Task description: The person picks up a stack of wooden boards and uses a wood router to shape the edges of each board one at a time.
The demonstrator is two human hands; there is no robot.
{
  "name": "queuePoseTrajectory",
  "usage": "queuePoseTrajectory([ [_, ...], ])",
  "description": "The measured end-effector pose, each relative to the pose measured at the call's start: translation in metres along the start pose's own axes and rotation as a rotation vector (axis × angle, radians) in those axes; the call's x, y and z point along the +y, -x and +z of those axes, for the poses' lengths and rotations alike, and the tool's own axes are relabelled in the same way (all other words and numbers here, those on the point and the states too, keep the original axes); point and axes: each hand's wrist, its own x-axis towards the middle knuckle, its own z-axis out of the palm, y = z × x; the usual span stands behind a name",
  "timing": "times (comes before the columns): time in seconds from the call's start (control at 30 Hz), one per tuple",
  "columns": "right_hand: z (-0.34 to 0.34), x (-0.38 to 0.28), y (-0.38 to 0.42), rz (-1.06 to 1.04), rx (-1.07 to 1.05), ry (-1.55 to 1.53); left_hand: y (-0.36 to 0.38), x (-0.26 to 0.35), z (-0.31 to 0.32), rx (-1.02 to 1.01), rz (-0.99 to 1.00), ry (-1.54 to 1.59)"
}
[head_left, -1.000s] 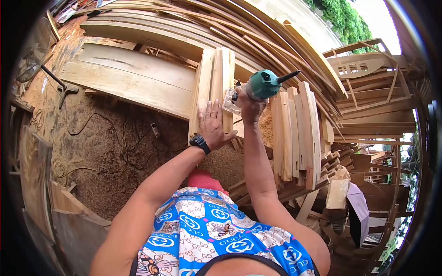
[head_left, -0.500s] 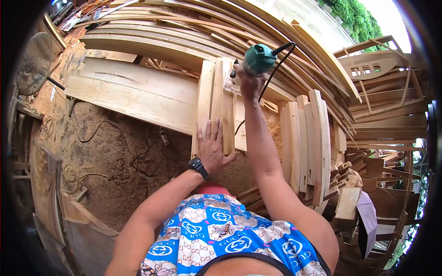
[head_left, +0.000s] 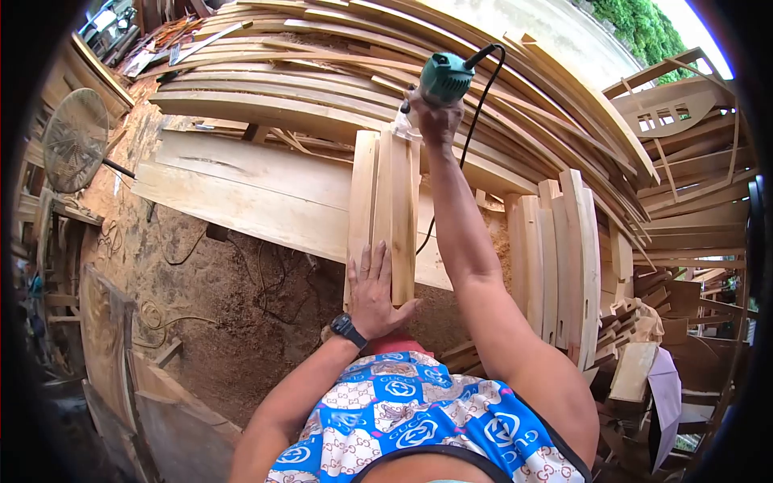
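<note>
A big heap of long bent planks [head_left: 338, 56] filled the top of the view. Below it lay a wide flat board [head_left: 258, 189]. On it stood a bundle of wood slats [head_left: 385, 213], side by side, touching. More stacked slats [head_left: 564, 258] sat to the right. The left hand [head_left: 372, 294] lay flat on the near end of the bundle, fingers open and spread. The right hand [head_left: 435, 121] was stretched out to the far end, fingers closed tight around a green power tool [head_left: 443, 78], its black cord [head_left: 469, 137] hanging down.
</note>
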Motion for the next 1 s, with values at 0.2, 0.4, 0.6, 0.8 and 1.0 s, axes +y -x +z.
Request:
queuePoseTrajectory([
  [0.2, -0.066, -0.043, 0.022, -0.083, -0.021, 0.018, -0.044, 0.016, -0.011, 0.035, -0.004, -0.046],
  [0.4, -0.147, -0.072, 0.047, -0.119, 0.07, 0.179, -0.146, 0.028, -0.018, 0.085, -0.298, -0.113],
  [0.6, -0.203, -0.11, 0.071, -0.018, 0.138, 0.267, -0.197, 0.004, -0.038, -0.227, -0.31, -0.061],
  [0.8, -0.253, -0.151, 0.079, -0.165, 0.222, 0.445, -0.172, -0.007, -0.1, -0.196, 0.15, -0.514],
  [1.0, -0.254, -0.165, 0.111, -0.076, 0.232, 0.237, -0.184, -0.051, -0.055, -0.17, 0.783, -0.487],
])
